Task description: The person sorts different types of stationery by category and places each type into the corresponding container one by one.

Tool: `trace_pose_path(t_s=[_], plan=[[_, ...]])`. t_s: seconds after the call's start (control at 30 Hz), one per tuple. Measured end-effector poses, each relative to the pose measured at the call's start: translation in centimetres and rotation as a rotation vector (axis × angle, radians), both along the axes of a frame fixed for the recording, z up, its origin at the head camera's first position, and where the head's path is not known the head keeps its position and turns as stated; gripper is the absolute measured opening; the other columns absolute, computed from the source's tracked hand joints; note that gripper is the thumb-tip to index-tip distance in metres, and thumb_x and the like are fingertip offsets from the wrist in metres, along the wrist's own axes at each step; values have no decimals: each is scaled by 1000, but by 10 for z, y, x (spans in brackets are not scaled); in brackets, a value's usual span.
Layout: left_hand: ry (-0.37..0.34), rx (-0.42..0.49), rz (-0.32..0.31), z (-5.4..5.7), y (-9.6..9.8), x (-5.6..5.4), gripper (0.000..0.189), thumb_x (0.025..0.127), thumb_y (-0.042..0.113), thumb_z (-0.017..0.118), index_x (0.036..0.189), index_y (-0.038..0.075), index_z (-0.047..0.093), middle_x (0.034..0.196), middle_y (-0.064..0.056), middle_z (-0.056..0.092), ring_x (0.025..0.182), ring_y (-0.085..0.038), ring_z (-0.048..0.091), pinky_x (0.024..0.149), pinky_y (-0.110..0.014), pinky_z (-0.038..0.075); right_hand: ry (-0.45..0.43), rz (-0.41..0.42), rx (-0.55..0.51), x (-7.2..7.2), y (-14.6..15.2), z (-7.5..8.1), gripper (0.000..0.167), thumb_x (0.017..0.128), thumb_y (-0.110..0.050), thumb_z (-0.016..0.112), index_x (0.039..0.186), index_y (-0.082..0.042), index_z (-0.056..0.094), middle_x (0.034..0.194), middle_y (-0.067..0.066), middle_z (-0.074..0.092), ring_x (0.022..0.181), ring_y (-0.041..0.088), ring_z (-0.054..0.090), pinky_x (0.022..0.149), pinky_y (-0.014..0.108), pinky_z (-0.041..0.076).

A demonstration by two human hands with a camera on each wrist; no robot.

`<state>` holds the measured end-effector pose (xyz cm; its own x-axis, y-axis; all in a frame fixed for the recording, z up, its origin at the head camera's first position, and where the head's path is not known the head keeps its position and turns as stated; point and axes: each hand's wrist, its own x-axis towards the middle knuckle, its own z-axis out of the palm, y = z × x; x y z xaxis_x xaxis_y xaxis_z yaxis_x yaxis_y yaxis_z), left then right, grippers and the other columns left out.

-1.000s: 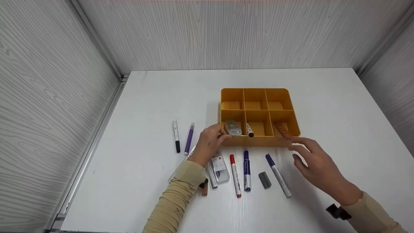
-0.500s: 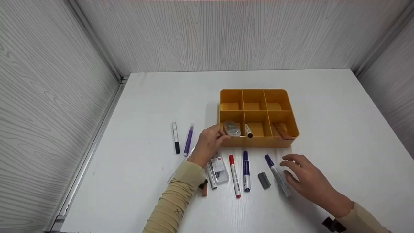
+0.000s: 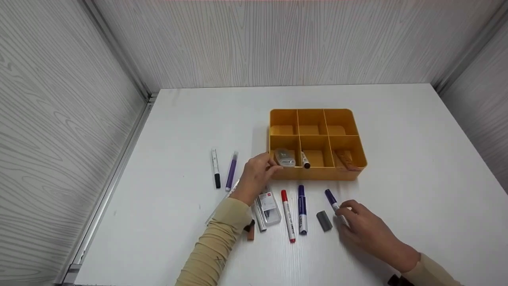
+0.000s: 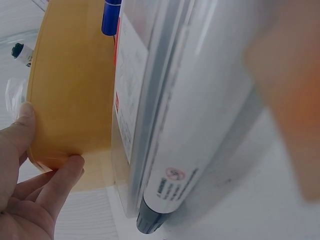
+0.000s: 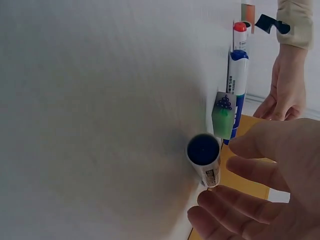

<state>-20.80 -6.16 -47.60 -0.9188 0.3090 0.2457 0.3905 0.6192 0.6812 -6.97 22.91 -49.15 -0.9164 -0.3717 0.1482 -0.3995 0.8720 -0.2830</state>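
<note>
My left hand (image 3: 256,174) pinches the near left corner of the yellow six-compartment box (image 3: 317,173); in the left wrist view its thumb (image 4: 26,117) lies on the rim. My right hand (image 3: 369,230) is low over a blue-capped white marker (image 3: 331,198), fingertips right beside the barrel. In the right wrist view the marker's end (image 5: 204,150) points at the camera, with thumb and fingers parted around it. In the front compartments are a clear plastic case (image 3: 285,157), a black-tipped marker (image 3: 305,161) and a brownish translucent piece (image 3: 346,161).
A grey block eraser (image 3: 324,221), a blue marker (image 3: 302,210), a red marker (image 3: 288,216) and a clear lidded case (image 3: 270,208) lie before the box. Left of my left hand are a purple marker (image 3: 231,171) and a black-capped white marker (image 3: 216,169). Walls enclose the table's back and sides.
My right hand has moved from the box's near right corner back toward me and down to the blue-capped marker. The left hand keeps its pinch on the box corner.
</note>
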Motion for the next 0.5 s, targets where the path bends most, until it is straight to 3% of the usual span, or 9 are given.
trace_pose_path(t_s=[0.5], plan=[[13, -15, 6, 1, 0, 1, 19, 91, 28, 69, 92, 10, 62, 94, -2, 68, 83, -11, 59, 72, -23, 54, -100, -13, -39, -4, -1, 0, 32, 78, 7, 77, 101, -14, 68, 110, 6, 59, 91, 15, 60, 81, 35, 58]])
